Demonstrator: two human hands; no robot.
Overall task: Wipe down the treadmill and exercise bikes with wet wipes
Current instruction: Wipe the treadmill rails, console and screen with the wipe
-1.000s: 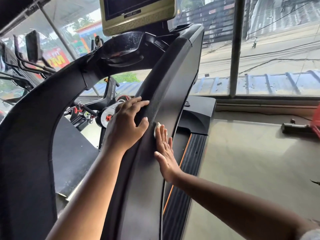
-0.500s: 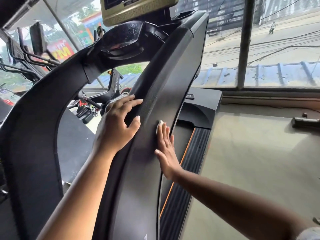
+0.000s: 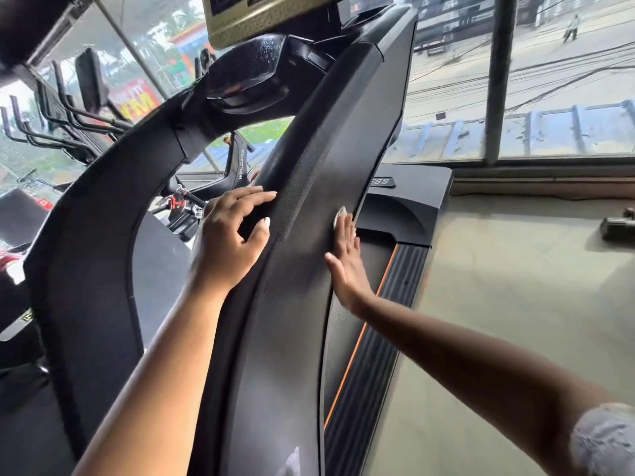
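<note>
At the far left, the black handlebars of the exercise machines [image 3: 51, 128] stand against the window, sitting lower in view than a second ago, since the camera has tipped upward. Next comes the broad, curved black left upright of the treadmill [image 3: 99, 214]. Through its arch the black exercise bike with red fittings [image 3: 237, 166] shows, partly hidden behind the left hand [image 3: 230, 242]. That hand clasps the inner edge of the matte black right upright [image 3: 309, 207], fingers spread over the padded rim and thumb pressed on the near face; its hold looks the same as before. Further right, the right hand [image 3: 347, 262] lies flat and open against the upright's outer side, pinning a small white wet wipe [image 3: 341, 214] that peeks out past the fingertips. It has slid a little higher along the panel than a second earlier. Right of it lie the ribbed black side rail with an orange stripe [image 3: 388, 338] and the grey floor [image 3: 515, 286].
</note>
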